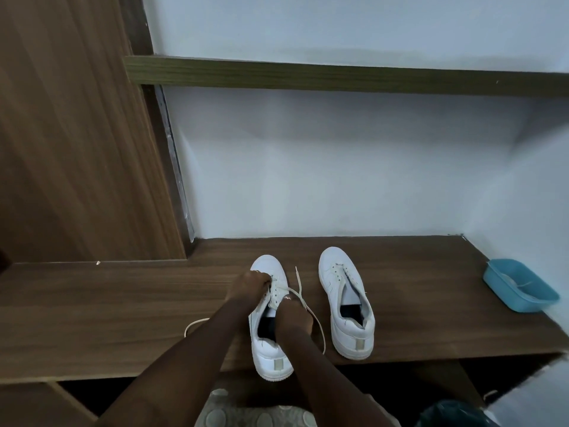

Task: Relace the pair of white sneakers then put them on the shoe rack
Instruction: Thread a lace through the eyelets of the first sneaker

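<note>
While the left sneaker [271,360] stands toe to the wall on the wooden shelf [107,306], the left hand [249,285] curls its fingers onto its front eyelets and the right hand [294,318] pinches the lace [300,291] beside the tongue. One lace end loops right, another trails left. Just beside stands the right sneaker [345,300]; a blue tub [520,298] sits far right

Both arms bare to the frame edge: left forearm [191,349], right forearm [323,380]. Left hand [249,286] and right hand [294,318] bare. At 6 o'clock, grey fabric [252,411] with pale oval print; garment or mat, cannot tell.
</note>
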Motion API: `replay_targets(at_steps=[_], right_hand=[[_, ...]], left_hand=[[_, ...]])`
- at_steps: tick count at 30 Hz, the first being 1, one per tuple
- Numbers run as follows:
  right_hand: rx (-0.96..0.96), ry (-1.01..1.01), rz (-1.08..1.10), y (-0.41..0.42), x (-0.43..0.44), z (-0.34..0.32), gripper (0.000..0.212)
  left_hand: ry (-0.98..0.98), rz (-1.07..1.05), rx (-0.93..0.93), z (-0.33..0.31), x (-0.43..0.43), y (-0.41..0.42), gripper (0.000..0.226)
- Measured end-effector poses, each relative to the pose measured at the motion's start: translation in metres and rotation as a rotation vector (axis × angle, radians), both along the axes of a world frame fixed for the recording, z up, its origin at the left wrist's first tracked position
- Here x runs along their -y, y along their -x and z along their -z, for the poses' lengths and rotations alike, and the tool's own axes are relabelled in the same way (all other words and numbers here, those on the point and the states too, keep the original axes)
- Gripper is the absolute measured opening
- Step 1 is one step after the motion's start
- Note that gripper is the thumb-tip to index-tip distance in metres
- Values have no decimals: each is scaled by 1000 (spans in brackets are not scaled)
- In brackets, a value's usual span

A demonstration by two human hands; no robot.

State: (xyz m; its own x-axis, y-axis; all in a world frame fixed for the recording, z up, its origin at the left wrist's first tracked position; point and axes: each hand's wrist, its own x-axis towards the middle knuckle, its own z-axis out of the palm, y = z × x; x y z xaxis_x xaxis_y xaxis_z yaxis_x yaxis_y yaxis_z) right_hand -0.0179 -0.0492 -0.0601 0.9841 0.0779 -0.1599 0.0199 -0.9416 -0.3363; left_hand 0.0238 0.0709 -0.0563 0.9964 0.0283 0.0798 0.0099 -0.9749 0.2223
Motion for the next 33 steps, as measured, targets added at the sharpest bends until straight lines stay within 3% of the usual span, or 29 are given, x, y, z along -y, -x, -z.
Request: replay_targets(at_steps=[5, 12, 17, 22, 27, 33], right_hand=[[108, -24, -106, -1, -3, -2, 32], [112, -29, -111, -4, -1, 0, 28], [86, 18, -198, -9, -3, -2, 27], [83, 38, -207, -10, -5, -1, 26], [85, 17, -191, -11, -4, -1, 28], [84, 14, -185, -10, -3, -1, 30]], left_hand=[[-131, 19, -17, 4, 1, -7, 28], [-251, 75, -21, 8, 6, -12, 20], [-98, 62, -22, 14, 8, -11, 21], [190, -177, -10, 22, 5, -4, 16], [234, -199, 35, 20, 6, 1, 22], [-118, 28, 150, 8, 6, 4, 14]])
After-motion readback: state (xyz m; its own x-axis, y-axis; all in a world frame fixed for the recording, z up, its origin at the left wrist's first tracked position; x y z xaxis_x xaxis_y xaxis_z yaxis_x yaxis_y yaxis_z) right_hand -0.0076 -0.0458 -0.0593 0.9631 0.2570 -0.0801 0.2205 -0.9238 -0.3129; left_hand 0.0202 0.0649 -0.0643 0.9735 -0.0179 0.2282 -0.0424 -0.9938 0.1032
